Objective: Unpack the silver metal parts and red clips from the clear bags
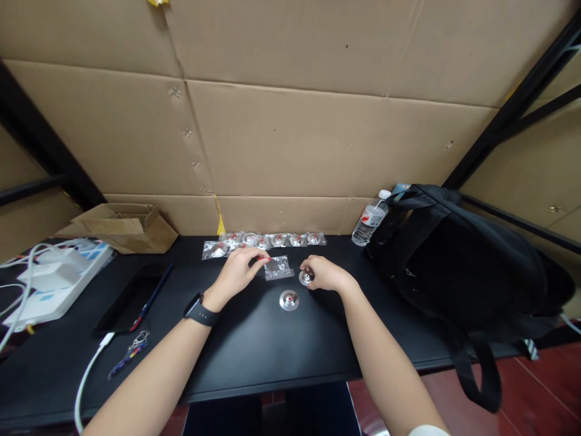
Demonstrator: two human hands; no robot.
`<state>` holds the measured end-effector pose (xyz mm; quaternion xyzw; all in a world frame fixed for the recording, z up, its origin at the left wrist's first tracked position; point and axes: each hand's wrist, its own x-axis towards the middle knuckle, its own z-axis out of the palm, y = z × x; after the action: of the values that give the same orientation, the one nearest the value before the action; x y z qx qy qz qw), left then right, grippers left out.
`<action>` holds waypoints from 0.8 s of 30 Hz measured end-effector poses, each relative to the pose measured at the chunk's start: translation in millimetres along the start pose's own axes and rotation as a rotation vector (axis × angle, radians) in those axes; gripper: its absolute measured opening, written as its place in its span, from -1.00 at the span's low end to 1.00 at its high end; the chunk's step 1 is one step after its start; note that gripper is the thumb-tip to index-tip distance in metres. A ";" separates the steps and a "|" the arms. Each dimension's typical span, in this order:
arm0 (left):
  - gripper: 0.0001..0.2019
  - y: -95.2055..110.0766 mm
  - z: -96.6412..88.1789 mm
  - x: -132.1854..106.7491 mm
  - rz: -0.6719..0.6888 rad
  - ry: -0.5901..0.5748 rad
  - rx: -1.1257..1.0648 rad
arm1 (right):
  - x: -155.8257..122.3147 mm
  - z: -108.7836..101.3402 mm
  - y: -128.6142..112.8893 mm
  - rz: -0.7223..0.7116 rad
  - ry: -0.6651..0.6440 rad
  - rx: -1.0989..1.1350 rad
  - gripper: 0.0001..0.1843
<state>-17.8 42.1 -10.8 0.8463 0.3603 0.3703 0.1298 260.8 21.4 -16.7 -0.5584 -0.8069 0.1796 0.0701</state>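
Note:
My left hand [246, 265], with a dark watch on its wrist, pinches the red-marked corner of a small clear plastic bag [279, 268]. Between the fingers of my right hand [323, 274] is a round shiny metal disc [305, 278] with a raised centre, held low over the black table [263, 351] just right of the bag. A second metal disc [289, 300] with a red spot in its middle lies flat on the table, nearer to me and below both hands. Behind my hands, several bagged metal discs [278, 240] are lined up along the cardboard wall.
A water bottle [371, 218] and a black backpack [458, 260] stand at the right. On the left are a brown paper bag [129, 229], a white power strip [59, 290], a dark tablet [127, 300] with a pen, a keychain [131, 353] and a white cable [88, 366].

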 end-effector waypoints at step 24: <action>-0.84 11.3 23.1 -2.9 -0.218 0.073 -0.377 | 14.4 31.6 -61.5 -0.335 0.520 0.868 -0.46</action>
<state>3.2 33.1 -22.9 0.7492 0.3785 0.4454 0.3116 191.8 8.9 -24.6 -0.3675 -0.6927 0.3388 0.5199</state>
